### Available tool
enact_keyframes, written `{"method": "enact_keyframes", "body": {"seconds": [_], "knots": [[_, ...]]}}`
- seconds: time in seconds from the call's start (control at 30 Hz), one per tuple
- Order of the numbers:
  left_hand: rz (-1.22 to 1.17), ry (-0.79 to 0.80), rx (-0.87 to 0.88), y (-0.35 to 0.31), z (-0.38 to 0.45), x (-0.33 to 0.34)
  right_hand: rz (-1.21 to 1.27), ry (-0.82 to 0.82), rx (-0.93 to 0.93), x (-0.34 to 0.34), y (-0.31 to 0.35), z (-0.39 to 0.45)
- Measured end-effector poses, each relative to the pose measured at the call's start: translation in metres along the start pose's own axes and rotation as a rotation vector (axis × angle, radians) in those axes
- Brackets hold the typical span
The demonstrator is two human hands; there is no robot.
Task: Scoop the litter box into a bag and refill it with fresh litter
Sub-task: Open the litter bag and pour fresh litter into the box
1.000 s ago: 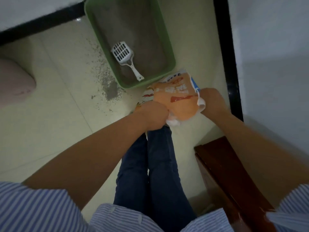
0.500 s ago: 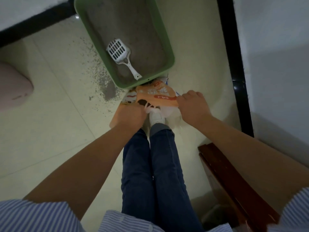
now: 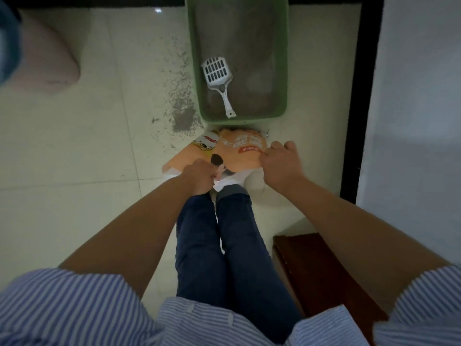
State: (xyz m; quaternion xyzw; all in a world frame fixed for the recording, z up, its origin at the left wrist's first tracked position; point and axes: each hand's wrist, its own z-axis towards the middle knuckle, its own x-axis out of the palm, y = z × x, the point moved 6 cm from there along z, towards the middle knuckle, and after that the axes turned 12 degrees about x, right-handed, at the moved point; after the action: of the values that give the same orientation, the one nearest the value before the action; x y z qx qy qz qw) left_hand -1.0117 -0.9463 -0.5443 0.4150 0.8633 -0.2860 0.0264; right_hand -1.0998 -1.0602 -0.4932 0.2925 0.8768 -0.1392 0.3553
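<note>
Head view, looking down. At the bottom of the frame a blue-and-white striped shirt [image 3: 82, 305] and dark blue trousers [image 3: 224, 245] are seen, with a dark red-brown wooden piece of furniture [image 3: 321, 268] at lower right.

At mid-frame, both hands are closed on the orange printed plastic litter bag [image 3: 239, 153], which lies on the pale tiled floor [image 3: 74, 151] just below the box. The left hand [image 3: 199, 177] is curled into a fist on the bag's near white edge. The right hand [image 3: 280, 164] is curled over the bag's right side, with its fingertips pinching the film. Whether the bag's mouth is already open cannot be told.

Above the bag, at upper centre, the green rectangular plastic litter box [image 3: 283, 58] is shown. It holds grey litter and a white slotted plastic scoop [image 3: 216, 72], which lies with its handle pointing toward the near wall. Spilled grey litter granules [image 3: 180, 96] are scattered on the floor to the left of the box. A pink rounded object [image 3: 50, 63] is seen at upper left, and a black floor strip [image 3: 359, 96] runs down the right.

The step in hand is judged to be readying the bag. It is best done with the grips kept well apart, so that the mouth can be drawn wide. The bag is best kept low and close to the box's near wall, since a thin film is likely to sag or slip. The opening is best aimed inside the rim, so that nothing is added to the grains already on the floor. The scoop is best lifted out before any fresh litter is poured.
</note>
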Motion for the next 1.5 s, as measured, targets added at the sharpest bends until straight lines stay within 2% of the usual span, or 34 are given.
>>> {"method": "enact_keyframes", "body": {"seconds": [0.07, 0.23, 0.3, 0.33, 0.4, 0.43, 0.5, 0.6, 0.7, 0.8, 0.9, 1.03, 1.17, 1.5], "knots": [[-0.038, 0.018, 0.003, 0.008, -0.01, 0.0, -0.048, 0.129, -0.005, 0.004, 0.013, -0.008], [-0.095, -0.08, 0.032, 0.017, -0.055, -0.002, -0.145, 0.07, -0.072, -0.016, 0.047, -0.027], [-0.048, -0.164, 0.049, 0.028, -0.084, 0.0, -0.177, 0.083, -0.101, -0.029, 0.072, -0.036], [-0.009, -0.219, 0.04, 0.037, -0.1, 0.004, -0.218, 0.068, -0.133, -0.035, 0.089, -0.044], [0.032, -0.325, -0.002, 0.059, -0.133, 0.017, -0.291, -0.151, -0.284, -0.048, 0.131, -0.059], [0.034, -0.361, -0.023, 0.072, -0.149, 0.027, -0.306, -0.207, -0.31, -0.053, 0.152, -0.067], [0.014, -0.44, -0.071, 0.098, -0.181, 0.041, -0.372, -0.157, -0.332, -0.051, 0.191, -0.078], [0.048, -0.633, -0.116, 0.144, -0.244, 0.055, -0.43, -0.244, -0.383, -0.064, 0.262, -0.097], [0.139, -0.787, -0.136, 0.2, -0.315, 0.079, -0.433, -0.306, -0.504, -0.071, 0.35, -0.116], [-0.049, -0.847, -0.193, 0.259, -0.394, 0.102, -0.39, -0.473, -0.655, -0.091, 0.452, -0.14], [-0.191, -0.849, -0.335, 0.329, -0.456, 0.128, -0.362, -0.583, -0.78, -0.106, 0.546, -0.156], [-0.165, -0.878, -0.473, 0.405, -0.546, 0.147, -0.348, -0.683, -0.989, -0.129, 0.668, -0.174], [-0.242, -0.866, -0.637, 0.494, -0.632, 0.169, -0.424, -0.761, -1.251, -0.149, 0.797, -0.194], [-0.61, -0.887, -0.896, 0.68, -0.828, 0.232, -0.533, -0.629, -1.665, -0.188, 1.119, -0.234]]}}
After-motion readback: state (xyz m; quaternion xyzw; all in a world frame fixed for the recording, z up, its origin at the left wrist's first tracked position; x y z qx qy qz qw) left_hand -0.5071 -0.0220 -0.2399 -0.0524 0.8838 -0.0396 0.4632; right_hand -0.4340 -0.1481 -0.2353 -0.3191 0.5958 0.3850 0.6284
